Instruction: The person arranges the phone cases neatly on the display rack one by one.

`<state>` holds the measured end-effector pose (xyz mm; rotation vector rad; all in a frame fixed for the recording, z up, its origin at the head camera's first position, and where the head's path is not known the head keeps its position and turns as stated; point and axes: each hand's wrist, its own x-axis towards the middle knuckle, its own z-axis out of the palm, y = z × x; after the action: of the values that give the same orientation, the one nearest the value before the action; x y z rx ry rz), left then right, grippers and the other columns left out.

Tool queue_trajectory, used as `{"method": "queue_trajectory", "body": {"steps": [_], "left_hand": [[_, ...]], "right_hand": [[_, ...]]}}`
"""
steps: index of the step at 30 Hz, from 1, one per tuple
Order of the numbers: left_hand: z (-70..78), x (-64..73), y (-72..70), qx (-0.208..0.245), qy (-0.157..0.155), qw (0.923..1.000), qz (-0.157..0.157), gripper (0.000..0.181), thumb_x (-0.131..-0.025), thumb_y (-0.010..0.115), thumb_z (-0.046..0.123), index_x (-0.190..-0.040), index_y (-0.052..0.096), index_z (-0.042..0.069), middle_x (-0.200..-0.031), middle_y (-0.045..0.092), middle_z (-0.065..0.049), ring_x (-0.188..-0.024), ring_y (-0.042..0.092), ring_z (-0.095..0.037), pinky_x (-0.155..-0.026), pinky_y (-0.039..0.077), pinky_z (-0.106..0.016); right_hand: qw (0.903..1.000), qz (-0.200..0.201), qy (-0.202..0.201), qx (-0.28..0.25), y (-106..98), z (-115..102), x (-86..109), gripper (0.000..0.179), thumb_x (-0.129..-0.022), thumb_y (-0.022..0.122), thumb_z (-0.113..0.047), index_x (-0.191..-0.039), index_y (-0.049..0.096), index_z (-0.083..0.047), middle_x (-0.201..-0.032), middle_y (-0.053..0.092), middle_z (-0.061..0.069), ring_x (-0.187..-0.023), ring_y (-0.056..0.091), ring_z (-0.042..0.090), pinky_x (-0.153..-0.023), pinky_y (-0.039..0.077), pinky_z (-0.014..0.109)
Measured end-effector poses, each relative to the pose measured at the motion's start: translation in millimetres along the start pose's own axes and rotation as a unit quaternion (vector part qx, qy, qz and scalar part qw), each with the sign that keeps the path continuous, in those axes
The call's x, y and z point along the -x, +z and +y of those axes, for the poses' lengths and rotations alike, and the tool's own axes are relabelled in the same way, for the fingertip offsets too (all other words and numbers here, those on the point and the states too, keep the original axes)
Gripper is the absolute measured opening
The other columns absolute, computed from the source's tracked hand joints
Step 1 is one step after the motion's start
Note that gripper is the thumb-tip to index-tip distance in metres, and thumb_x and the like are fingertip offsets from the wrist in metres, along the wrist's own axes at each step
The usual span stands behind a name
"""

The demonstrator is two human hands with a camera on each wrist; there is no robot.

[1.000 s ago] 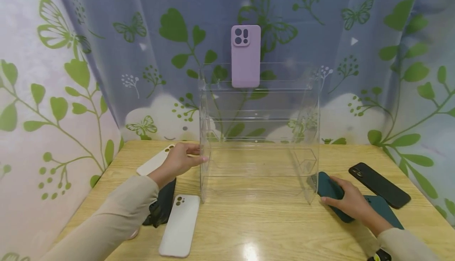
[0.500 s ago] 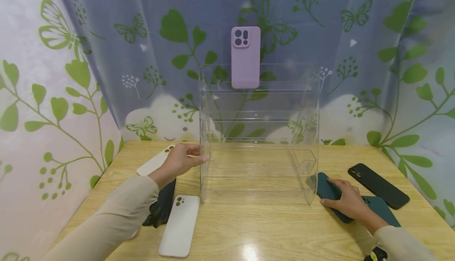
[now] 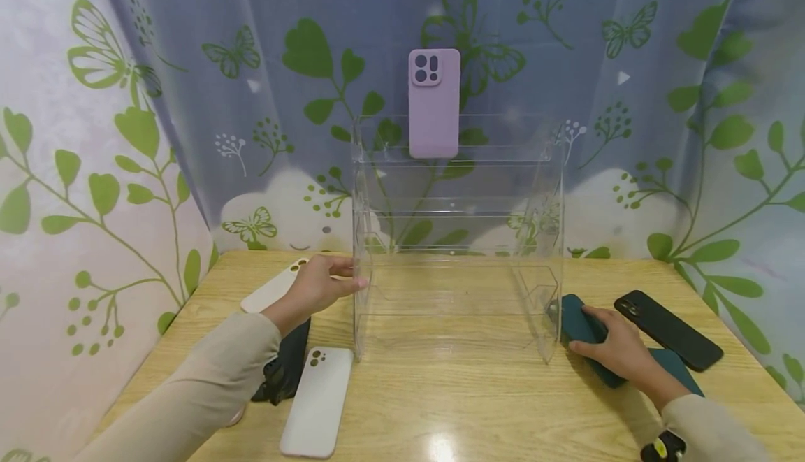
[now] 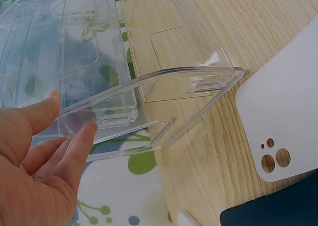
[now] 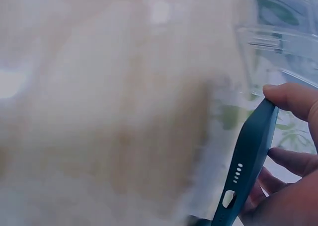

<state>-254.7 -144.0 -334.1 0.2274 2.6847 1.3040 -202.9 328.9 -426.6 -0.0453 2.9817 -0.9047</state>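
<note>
Pinching teal case edges: right hand, scant room beside rack.

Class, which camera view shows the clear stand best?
The head view: the whole clear stand fits in frame, both sides included. The left wrist view shows part of it close up; the right wrist view, only a piece at upper right.
</note>
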Motion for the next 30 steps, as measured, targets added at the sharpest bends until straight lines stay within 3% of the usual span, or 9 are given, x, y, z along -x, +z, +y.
{"method": "queue_trajectory", "body": {"steps": [4,16,23,30], "left_hand": [[-0.2,-0.1,-0.1,0.001,0.001,1.0,0.001,0.055,-0.091,0.068,0.025,-0.138,0.051,0.002,-0.127,0.06,-0.019,-0.121,0.054,-0.035,-0.09,0.052,-0.044],[-0.4,-0.7,-0.3,0.003,0.0,1.0,0.001,0.055,-0.091,0.069,0.025,-0.138,0.051,0.004,-0.128,0.06,-0.018,-0.12,0.054,-0.035,-0.09,0.052,-0.044],[-0.1,-1.0,0.1,0.005,-0.004,1.0,0.001,0.054,-0.091,0.069,0.025,-0.138,0.052,0.004,-0.127,0.061,-0.018,-0.12,0.054,-0.035,-0.09,0.052,-0.045],[-0.3,-1.0,-0.1,0.002,-0.002,1.0,0.001,0.055,-0.09,0.069,0.027,-0.137,0.052,0.004,-0.127,0.061,-0.018,-0.12,0.054,-0.035,-0.089,0.052,-0.045]], "right_hand": [[0.9998,0.015,0.006,-0.006,-14.4,-8.9,-0.9,0.088,-0.085,0.072,-0.036,-0.146,0.027,0.008,-0.143,0.018,0.042,-0.125,0.014,0.066,-0.089,0.027,0.075],[0.9974,0.064,0.004,-0.032,-75.5,-48.7,-7.3,0.091,-0.091,0.063,-0.045,-0.152,0.014,0.002,-0.144,0.017,0.041,-0.123,0.028,0.059,-0.079,0.043,0.064],[0.9893,0.135,-0.008,-0.056,-108.9,-82.6,-6.5,0.087,-0.091,0.063,-0.04,-0.154,0.015,-0.005,-0.146,0.018,0.038,-0.123,0.028,0.056,-0.075,0.042,0.059],[0.979,0.178,-0.02,-0.097,-140.6,-120.5,-11.9,0.089,-0.089,0.063,-0.045,-0.156,0.013,-0.015,-0.154,0.012,0.028,-0.128,0.025,0.049,-0.083,0.041,0.064]]}}
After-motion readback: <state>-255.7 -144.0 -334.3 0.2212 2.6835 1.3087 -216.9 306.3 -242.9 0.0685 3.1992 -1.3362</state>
